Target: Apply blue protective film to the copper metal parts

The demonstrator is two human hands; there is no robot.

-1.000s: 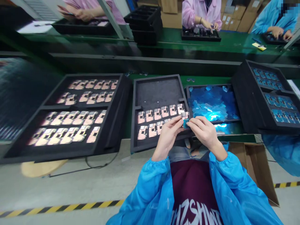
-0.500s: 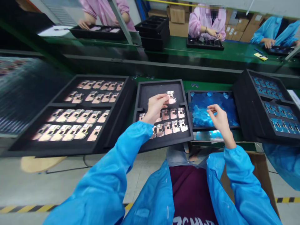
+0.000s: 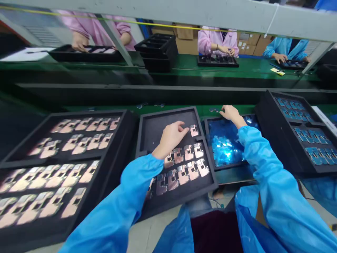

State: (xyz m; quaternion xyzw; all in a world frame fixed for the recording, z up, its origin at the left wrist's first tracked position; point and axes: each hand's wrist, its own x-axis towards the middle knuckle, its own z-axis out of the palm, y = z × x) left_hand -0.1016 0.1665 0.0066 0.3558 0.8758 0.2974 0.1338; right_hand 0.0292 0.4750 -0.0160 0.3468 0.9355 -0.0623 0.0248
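My left hand [image 3: 171, 138] hovers over a black foam tray [image 3: 168, 119], its fingertips just short of a copper-coloured metal plate [image 3: 194, 130] lying alone on the grey foam. Below that plate, two rows of similar copper plates [image 3: 185, 165] sit in the tray, partly hidden by my left sleeve. My right hand [image 3: 230, 113] rests at the far rim of a dark tray of loose blue film pieces [image 3: 223, 146], holding nothing visible. A small metal scrap [image 3: 213, 110] lies on the green bench just beyond its fingers.
To the left stands a large black tray of copper plates [image 3: 65, 165]. To the right, a black tray holds blue-covered plates [image 3: 302, 137]. Across the green bench, co-workers in pink and blue coats [image 3: 217, 42] handle trays beside a stack of black trays [image 3: 156, 52].
My left hand has let go of the copper plate, which now lies on the grey foam. My right hand has moved away across the blue film tray to its far rim.
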